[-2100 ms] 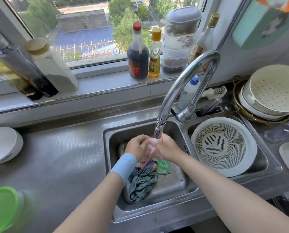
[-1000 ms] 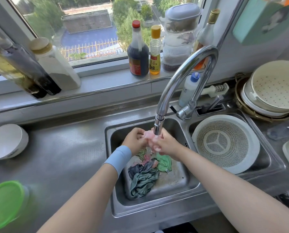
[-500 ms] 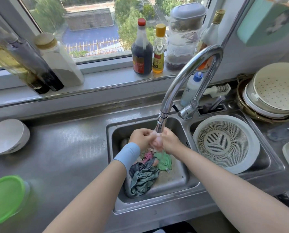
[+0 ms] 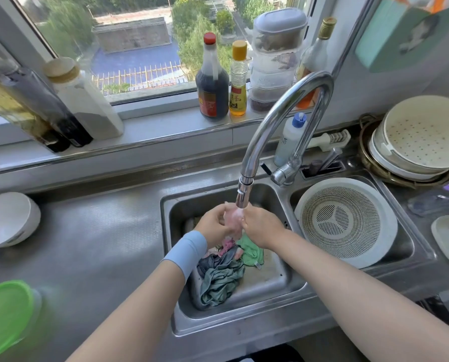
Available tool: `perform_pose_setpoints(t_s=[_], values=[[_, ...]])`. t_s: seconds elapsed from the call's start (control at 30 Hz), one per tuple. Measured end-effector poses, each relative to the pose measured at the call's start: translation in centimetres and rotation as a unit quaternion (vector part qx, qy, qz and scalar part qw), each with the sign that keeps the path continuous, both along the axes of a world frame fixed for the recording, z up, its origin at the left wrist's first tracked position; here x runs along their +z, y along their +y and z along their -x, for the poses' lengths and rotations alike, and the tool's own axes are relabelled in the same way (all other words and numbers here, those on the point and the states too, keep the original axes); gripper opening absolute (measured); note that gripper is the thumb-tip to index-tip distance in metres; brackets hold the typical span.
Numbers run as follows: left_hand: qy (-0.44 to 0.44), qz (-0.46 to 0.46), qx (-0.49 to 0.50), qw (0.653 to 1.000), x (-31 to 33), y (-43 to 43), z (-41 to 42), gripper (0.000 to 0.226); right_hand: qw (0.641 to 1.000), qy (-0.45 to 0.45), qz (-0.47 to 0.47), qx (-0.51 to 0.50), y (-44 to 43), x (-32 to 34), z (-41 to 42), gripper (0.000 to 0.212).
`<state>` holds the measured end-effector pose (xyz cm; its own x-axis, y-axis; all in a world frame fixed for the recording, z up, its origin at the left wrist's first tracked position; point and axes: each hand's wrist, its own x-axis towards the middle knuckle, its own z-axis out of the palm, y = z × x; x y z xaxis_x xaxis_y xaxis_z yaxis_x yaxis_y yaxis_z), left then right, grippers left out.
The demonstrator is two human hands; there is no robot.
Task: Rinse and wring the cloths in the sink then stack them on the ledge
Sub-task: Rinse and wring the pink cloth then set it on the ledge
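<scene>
While wet under the tap (image 4: 278,113), bunched pink cloth (image 4: 233,221), tight between left hand (image 4: 213,226) and right hand (image 4: 263,226).

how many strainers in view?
2. A round strainer sits in the right basin; a perforated strainer tops the stack at far right. That stack may hide more.

Sunlit window (image 4: 139,48) above steel counter (image 4: 100,244)
</scene>
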<state>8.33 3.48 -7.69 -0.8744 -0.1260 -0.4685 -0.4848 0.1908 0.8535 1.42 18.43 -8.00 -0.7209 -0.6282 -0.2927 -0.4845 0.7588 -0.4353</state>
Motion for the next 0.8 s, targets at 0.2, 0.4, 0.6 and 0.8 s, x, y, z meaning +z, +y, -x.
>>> perform_pose_setpoints(t_s=[0.2, 0.4, 0.6, 0.8], values=[[-0.017, 0.061, 0.057, 0.996, -1.2, -0.4, 0.1, 0.009, 0.994, 0.085, -0.012, 0.069, 0.6, -1.2, -0.1, 0.026], [-0.047, 0.089, 0.067, 0.993, -0.3, 0.6, 2.1, 0.028, 0.971, 0.008, 0.232, -0.055, 1.7, -1.6, -1.2, 0.005], [-0.068, -0.062, 0.082, 0.992, 0.5, 1.0, 2.9, 0.028, 0.951, -0.158, 0.234, -0.128, 0.1, -0.3, -1.3, 0.020], [-0.030, 0.004, 0.072, 0.997, 0.3, -1.2, 0.9, 0.006, 0.923, -0.210, 0.245, -0.210, -0.7, 0.0, 0.2, 0.010]])
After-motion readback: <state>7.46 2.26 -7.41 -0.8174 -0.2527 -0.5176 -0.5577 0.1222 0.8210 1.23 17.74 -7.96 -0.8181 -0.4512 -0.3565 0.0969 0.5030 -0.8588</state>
